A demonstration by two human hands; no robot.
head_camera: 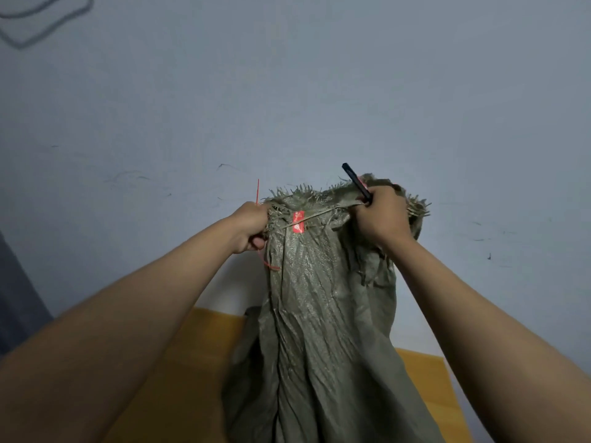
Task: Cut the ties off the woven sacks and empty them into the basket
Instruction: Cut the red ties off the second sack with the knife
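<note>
A grey-green woven sack (319, 298) hangs upside down in front of me, its frayed edge up and its body drooping toward the yellow basket (188, 362) below. My left hand (251, 227) grips the sack's left corner together with a thin red tie (257, 195) that sticks out above and below the fist. My right hand (380, 215) grips the sack's right corner and also holds a black cutter (356, 182) that points up and left. A red label (298, 222) sits on the sack near the top edge.
A pale blue-grey wall (319, 91) fills the background right behind the sack. A dark cable (38, 30) runs across the wall at the top left. A dark surface (16, 298) edges the left side.
</note>
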